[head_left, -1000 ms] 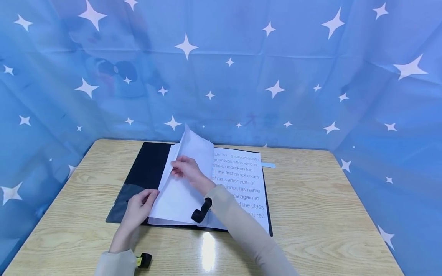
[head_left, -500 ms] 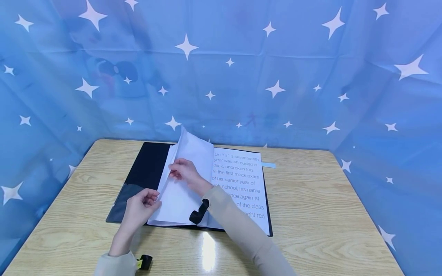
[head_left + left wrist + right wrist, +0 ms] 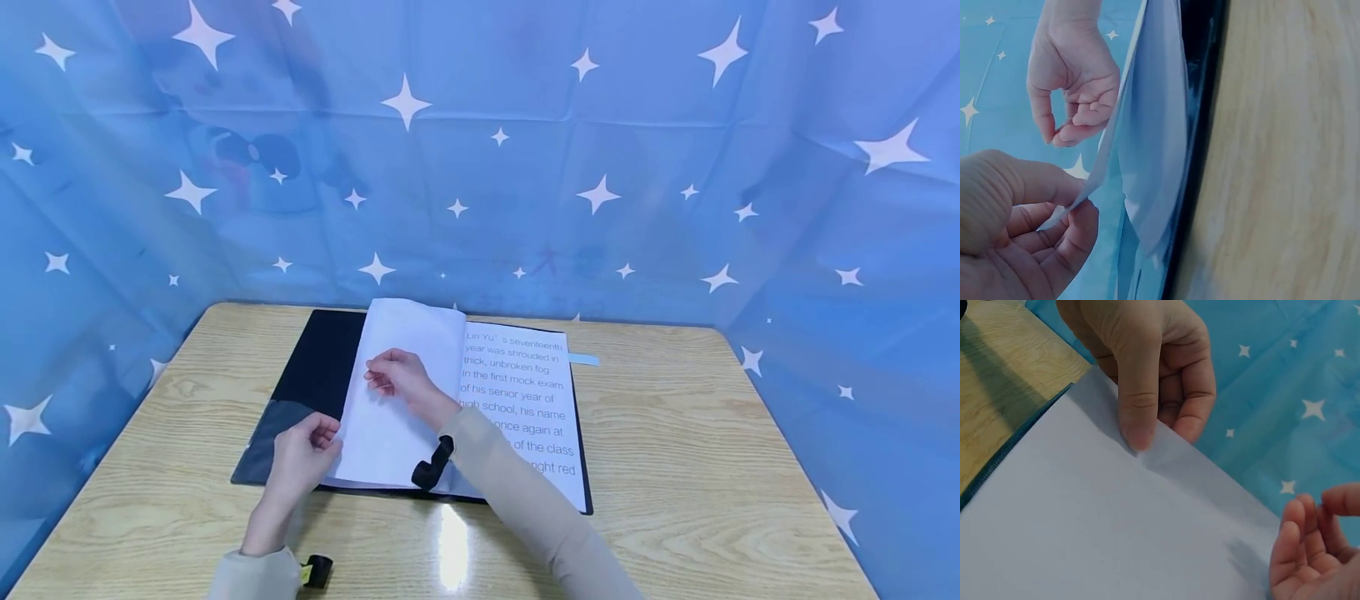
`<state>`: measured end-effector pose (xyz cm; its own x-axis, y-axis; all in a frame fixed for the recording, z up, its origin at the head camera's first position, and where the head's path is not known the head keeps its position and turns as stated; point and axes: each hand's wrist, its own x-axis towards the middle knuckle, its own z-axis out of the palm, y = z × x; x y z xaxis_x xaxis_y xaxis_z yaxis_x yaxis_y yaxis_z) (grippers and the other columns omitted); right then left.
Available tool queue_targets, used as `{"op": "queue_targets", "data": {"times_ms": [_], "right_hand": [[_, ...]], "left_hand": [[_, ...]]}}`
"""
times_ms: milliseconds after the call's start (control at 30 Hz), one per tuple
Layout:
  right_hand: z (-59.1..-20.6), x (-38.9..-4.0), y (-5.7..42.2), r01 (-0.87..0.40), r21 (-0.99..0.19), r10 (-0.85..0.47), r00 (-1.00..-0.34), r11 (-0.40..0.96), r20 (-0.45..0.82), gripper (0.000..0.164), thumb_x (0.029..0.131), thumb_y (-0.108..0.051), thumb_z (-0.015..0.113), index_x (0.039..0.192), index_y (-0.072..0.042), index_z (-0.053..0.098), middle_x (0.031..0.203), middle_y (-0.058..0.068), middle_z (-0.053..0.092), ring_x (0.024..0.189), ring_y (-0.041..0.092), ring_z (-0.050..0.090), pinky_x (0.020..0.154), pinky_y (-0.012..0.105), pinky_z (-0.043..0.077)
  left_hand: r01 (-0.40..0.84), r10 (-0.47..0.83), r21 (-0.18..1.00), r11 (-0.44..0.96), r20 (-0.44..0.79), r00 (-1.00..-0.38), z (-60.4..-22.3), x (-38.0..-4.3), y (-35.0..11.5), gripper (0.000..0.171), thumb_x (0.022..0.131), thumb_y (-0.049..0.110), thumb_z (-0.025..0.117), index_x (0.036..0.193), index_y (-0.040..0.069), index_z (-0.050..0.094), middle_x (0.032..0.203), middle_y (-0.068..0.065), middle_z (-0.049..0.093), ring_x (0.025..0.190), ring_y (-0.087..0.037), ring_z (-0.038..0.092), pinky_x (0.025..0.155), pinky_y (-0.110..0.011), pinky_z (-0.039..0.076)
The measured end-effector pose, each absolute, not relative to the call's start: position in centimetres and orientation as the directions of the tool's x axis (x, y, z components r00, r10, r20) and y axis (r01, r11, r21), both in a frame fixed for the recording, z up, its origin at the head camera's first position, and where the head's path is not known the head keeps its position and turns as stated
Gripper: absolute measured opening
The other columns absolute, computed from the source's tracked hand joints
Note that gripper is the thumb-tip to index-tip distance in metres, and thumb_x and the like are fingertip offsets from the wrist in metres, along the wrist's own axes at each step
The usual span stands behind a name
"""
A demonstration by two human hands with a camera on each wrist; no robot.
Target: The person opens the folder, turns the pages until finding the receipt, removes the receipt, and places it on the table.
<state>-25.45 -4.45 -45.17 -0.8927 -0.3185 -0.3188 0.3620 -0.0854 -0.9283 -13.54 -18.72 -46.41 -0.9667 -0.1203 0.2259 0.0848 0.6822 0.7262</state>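
Observation:
A black folder lies spread on the table, with white sheets inside. My left hand pinches the lower left edge of a blank page between thumb and fingers; the left wrist view shows this page standing edge-on in that grip. Over the page's upper part is my right hand, its fingers loosely curled. In the right wrist view the right hand is beside the page's edge with nothing between thumb and fingers. Large printed text covers the right-hand page, partly hidden by my right sleeve.
A light blue tab sticks out past the folder's right edge. The wooden table extends to both sides. Behind it hangs a blue curtain with white stars. Each wrist carries a small black camera.
The raised upper corner of the blank page has come down to the left and now lies flatter. My right hand has let go of its edge. My left hand has shifted slightly.

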Motion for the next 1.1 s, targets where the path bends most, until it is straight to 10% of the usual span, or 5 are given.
{"op": "queue_targets", "data": {"times_ms": [1100], "right_hand": [[-44.3, -27.5, 4.1, 0.337, -0.941, -0.252, -0.914, -0.035, -0.318, 0.014, 0.091, -0.011, 0.057, 0.101, -0.001, 0.058, 0.079, 0.004, 0.061, 0.065, 0.011, 0.058, 0.061, 0.021, 0.047]], "left_hand": [[-0.081, -0.137, 0.669, 0.739, 0.032, -0.99, -47.8, -14.6, -19.0, 0.017, 0.07, -0.006, 0.062, 0.086, -0.008, 0.058, 0.069, -0.009, 0.055, 0.062, -0.022, 0.051, 0.056, -0.032, 0.042]]}}
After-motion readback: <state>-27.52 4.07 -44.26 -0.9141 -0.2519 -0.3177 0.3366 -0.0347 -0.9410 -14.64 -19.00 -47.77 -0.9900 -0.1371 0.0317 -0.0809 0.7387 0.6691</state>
